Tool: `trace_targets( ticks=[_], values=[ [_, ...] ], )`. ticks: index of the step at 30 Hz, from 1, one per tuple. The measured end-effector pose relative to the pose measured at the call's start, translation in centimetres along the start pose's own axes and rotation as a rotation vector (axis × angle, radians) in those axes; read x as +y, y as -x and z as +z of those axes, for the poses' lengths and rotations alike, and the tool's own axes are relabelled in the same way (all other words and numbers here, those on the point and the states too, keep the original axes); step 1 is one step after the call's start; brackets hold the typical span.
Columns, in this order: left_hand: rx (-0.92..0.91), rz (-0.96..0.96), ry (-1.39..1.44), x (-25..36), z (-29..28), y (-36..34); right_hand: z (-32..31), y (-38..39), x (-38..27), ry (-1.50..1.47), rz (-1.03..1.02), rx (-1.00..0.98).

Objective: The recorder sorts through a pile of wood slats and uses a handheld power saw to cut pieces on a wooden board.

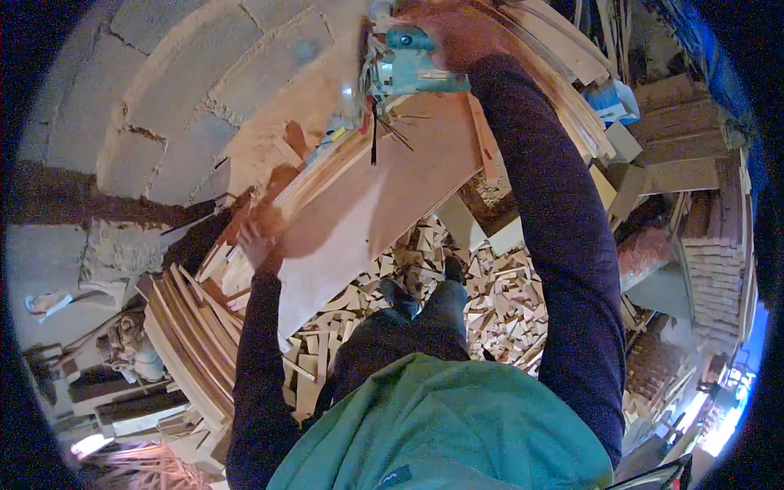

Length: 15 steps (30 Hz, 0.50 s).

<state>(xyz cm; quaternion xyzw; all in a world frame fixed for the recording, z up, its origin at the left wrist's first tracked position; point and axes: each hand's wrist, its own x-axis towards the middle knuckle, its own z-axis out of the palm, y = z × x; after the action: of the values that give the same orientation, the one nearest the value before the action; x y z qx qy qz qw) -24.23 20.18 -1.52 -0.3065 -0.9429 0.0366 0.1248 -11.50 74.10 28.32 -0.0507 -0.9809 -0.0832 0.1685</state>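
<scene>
My left hand (261, 237) is closed around long light wood strips (314, 175), which lie side by side along the edge of a pale board (359, 212). The strips run up towards a teal miter saw (412, 65) at the top middle. My right arm stretches far forward to that saw. Dim and blurred, my right hand (467, 37) is at the right side of its body, closed on it as far as I can see. Shadow and the saw hide most of those fingers. Near the saw's lower left, the strip ends meet its blade side.
Small wood offcuts (506, 306) cover the floor around my feet. Long curved-looking strips (188, 335) are stacked at the left, more boards (563, 49) at the upper right. A block wall (180, 73) rises at the upper left. Stacked wood pieces (714, 269) line the right.
</scene>
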Motion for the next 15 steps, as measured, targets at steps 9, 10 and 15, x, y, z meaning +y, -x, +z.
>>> trace_targets(
  ticks=[9,10,15],
  values=[
    [-0.005,0.197,-0.186,-9.9,2.8,4.7,-2.2,0.1,-0.9,-0.023,0.045,-0.118],
    [0.05,0.2,-0.094,-10.9,2.7,5.2,-2.3,0.1,-1.1,-0.079,0.026,-0.062],
    [-0.236,0.042,-0.041,-12.7,0.9,7.7,-3.0,0.4,-1.3,0.013,-0.024,0.081]
  ],
)
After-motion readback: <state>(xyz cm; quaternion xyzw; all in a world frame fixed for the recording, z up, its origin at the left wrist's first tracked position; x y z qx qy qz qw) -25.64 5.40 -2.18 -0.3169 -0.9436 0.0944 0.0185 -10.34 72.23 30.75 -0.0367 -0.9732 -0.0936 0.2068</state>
